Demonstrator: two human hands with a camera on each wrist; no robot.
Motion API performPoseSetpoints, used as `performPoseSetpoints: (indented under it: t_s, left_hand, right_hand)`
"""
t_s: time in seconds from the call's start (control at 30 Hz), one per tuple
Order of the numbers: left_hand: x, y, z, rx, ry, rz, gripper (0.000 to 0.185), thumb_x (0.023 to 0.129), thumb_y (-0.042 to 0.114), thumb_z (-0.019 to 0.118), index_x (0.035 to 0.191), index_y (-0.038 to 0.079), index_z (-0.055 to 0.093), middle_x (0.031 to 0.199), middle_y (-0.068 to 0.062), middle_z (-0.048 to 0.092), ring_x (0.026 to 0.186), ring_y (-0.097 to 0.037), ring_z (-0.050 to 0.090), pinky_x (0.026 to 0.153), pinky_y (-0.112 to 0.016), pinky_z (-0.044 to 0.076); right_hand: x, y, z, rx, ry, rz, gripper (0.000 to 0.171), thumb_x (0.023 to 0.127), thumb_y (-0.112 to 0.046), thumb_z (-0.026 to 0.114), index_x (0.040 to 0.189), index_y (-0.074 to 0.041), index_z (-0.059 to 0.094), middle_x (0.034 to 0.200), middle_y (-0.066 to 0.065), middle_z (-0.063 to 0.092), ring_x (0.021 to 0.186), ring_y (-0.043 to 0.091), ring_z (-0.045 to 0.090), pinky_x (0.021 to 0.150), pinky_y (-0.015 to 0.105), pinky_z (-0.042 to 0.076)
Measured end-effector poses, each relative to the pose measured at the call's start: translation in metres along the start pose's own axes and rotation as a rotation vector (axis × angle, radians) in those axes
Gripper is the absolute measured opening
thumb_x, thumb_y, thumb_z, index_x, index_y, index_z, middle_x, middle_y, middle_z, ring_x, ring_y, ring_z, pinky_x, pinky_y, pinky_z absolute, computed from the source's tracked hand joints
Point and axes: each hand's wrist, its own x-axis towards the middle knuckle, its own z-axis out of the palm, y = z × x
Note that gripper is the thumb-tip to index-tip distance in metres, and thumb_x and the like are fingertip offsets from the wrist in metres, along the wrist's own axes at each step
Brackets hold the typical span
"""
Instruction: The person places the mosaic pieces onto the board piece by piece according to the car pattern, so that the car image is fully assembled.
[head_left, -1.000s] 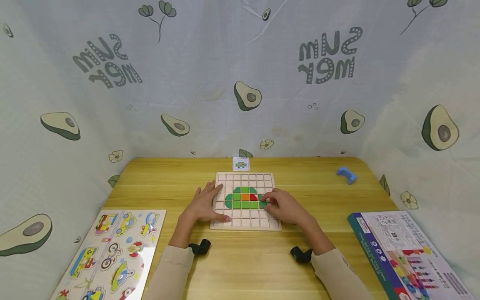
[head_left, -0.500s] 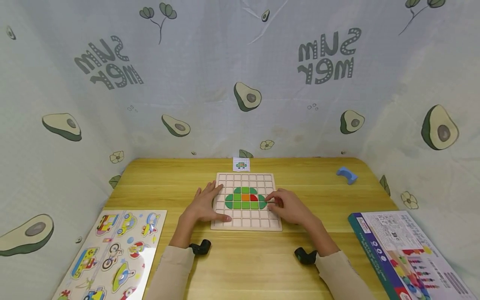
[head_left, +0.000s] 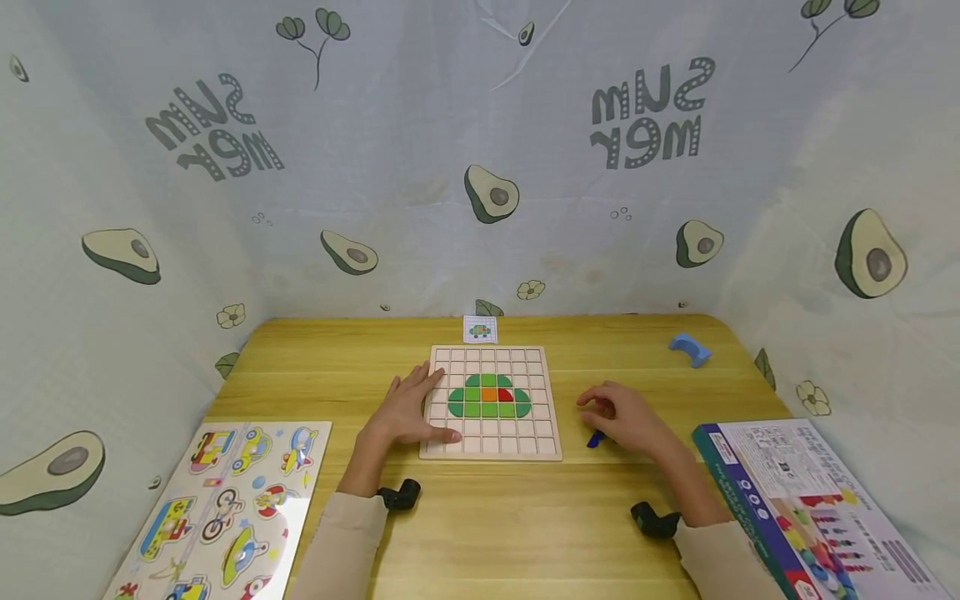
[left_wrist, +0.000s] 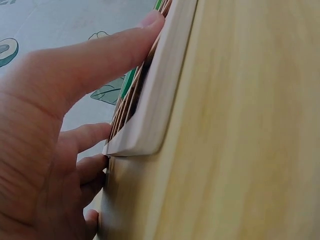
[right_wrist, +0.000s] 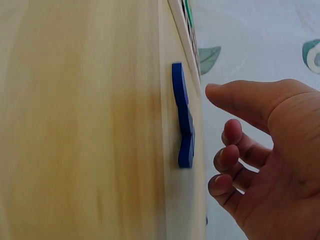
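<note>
Grid board (head_left: 491,446) with green, orange and red tiles (head_left: 489,398) inside.

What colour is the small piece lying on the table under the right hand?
Dark blue piece, lying just below the right hand; clearest in the right wrist view.

Grid board (head_left: 491,450): pale wood, square, lies flat at frame centre, lower-middle of head view. Approx 7x7 shallow cells. Mid rows filled w/ green tiles (head_left: 472,409) forming a dome shape, one orange tile (head_left: 489,394) and one red tile (head_left: 506,395) inside it; other cells bare. Board's rounded corner and raised edge (left_wrist: 160,115) show in left wrist view.

Dark blue pieces (head_left: 596,438): small, flat, lie on tabletop just right of board's lower right corner, apart from it. Right wrist view: edge-on (right_wrist: 183,117), two or three in a stepped line.
</note>
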Motion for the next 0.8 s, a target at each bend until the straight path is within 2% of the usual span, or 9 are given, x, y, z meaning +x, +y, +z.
performPoseSetpoints:
  t_s: [0.27,0.5,0.8]
  left_hand:
    - [-0.001,0.001,-0.001,-0.012,-0.001,0.004,0.121,0.067,0.066,0.086,0.164,0.018,0.032,0.174,-0.011,0.016,0.162,-0.031,0.013,0.131,-0.054,0.004]
    - [-0.001,0.003,-0.004,-0.017,0.001,0.003,0.121,0.068,0.065,0.086,0.164,0.016,0.031,0.173,-0.013,0.016,0.161,-0.032,0.013,0.131,-0.055,0.004]
    - [-0.002,0.004,-0.004,-0.02,0.002,0.002,0.12,0.068,0.065,0.087,0.163,0.017,0.032,0.173,-0.013,0.016,0.161,-0.032,0.012,0.131,-0.055,0.003]
  right_hand:
    - [-0.012,0.01,-0.008,-0.025,-0.004,0.013,0.01,0.095,-0.013,0.074,0.105,-0.01,0.075,0.093,0.0,0.064,0.079,0.013,0.05,0.069,0.025,0.044]
    - [-0.016,0.018,-0.013,-0.026,-0.026,0.027,0.011,0.094,-0.017,0.076,0.103,-0.012,0.073,0.085,-0.002,0.056,0.074,0.011,0.045,0.064,0.025,0.038]
    - [-0.014,0.022,-0.013,-0.007,-0.004,0.09,0.017,0.097,-0.017,0.073,0.109,-0.005,0.071,0.081,0.001,0.053,0.071,0.014,0.045,0.061,0.025,0.037]
